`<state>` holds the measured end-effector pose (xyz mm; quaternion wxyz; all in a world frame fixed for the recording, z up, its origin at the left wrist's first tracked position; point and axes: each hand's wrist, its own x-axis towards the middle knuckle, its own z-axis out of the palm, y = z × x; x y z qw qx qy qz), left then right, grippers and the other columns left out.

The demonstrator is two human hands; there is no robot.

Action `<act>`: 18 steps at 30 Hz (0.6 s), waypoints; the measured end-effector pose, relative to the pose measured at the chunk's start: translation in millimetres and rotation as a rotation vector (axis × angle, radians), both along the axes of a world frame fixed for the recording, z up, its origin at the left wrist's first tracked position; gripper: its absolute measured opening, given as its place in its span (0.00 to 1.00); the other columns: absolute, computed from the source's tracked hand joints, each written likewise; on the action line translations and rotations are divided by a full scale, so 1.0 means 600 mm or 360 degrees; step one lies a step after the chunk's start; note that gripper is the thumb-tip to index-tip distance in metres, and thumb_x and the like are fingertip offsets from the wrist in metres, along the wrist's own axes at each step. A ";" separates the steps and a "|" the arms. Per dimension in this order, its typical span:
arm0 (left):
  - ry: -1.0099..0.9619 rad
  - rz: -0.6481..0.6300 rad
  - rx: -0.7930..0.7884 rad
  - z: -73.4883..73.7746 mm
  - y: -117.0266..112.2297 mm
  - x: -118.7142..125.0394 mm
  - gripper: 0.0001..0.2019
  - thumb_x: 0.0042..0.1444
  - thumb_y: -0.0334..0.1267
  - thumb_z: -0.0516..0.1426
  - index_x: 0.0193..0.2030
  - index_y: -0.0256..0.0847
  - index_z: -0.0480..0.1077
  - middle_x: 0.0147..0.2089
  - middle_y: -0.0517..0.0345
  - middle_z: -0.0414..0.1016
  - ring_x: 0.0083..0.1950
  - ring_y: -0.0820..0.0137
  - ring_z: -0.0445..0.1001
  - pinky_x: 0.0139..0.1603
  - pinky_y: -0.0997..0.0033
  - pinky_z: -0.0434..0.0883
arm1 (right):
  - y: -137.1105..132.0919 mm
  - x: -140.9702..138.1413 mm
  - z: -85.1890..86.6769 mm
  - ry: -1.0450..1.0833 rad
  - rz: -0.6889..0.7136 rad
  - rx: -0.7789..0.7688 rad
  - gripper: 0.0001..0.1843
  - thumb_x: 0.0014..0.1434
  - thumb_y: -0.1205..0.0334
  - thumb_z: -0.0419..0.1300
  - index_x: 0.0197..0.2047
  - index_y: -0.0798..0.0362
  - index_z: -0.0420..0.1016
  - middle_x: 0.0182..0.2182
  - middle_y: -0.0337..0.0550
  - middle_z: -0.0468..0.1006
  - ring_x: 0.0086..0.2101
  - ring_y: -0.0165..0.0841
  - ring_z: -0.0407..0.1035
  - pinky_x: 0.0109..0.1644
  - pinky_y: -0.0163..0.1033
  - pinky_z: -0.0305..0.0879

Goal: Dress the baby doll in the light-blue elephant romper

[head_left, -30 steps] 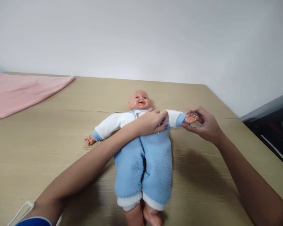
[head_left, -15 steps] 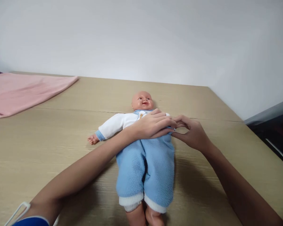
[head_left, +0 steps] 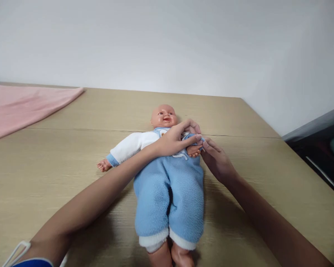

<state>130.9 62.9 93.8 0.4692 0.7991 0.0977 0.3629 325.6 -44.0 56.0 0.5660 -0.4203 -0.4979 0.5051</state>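
Note:
A baby doll (head_left: 167,178) lies on its back on the wooden table (head_left: 58,148), head away from me. It wears a blue fleece romper with white sleeves. My left hand (head_left: 175,141) reaches across its chest, fingers curled over the blue cuff of the doll's folded right-side arm. My right hand (head_left: 215,159) pinches the same cuff and the doll's small hand from the right side. The doll's other arm stretches out to the left with its bare hand on the table.
A pink cloth (head_left: 25,105) lies at the far left of the table. A white wall runs behind. A dark piece of furniture (head_left: 320,148) stands past the table's right edge. A white loop and blue fabric show at the bottom left corner.
The doll's right-side arm, stretched outward a second ago, is now folded in over its chest. My right hand has moved left with it, meeting my left hand.

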 end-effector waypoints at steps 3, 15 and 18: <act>0.0096 0.0012 -0.0018 -0.004 0.005 -0.001 0.11 0.76 0.44 0.60 0.56 0.40 0.70 0.50 0.49 0.81 0.55 0.60 0.80 0.59 0.61 0.77 | 0.006 -0.006 -0.008 0.0253 -0.0055 -0.0132 0.16 0.70 0.40 0.72 0.51 0.41 0.86 0.56 0.42 0.87 0.59 0.41 0.79 0.73 0.48 0.74; 0.0239 0.0215 0.0101 -0.021 0.025 0.003 0.08 0.74 0.41 0.55 0.56 0.42 0.68 0.52 0.50 0.77 0.51 0.62 0.76 0.55 0.61 0.75 | 0.007 -0.022 -0.017 -0.0115 -0.0555 -0.0044 0.19 0.64 0.38 0.76 0.43 0.43 0.81 0.40 0.36 0.83 0.41 0.34 0.77 0.50 0.38 0.77; 0.0265 0.0173 0.0082 -0.024 0.028 0.006 0.08 0.73 0.41 0.56 0.55 0.42 0.68 0.51 0.52 0.77 0.51 0.63 0.76 0.56 0.62 0.74 | 0.025 -0.013 -0.029 -0.0014 -0.0537 -0.0157 0.23 0.60 0.36 0.77 0.42 0.44 0.81 0.41 0.37 0.84 0.41 0.35 0.78 0.49 0.38 0.77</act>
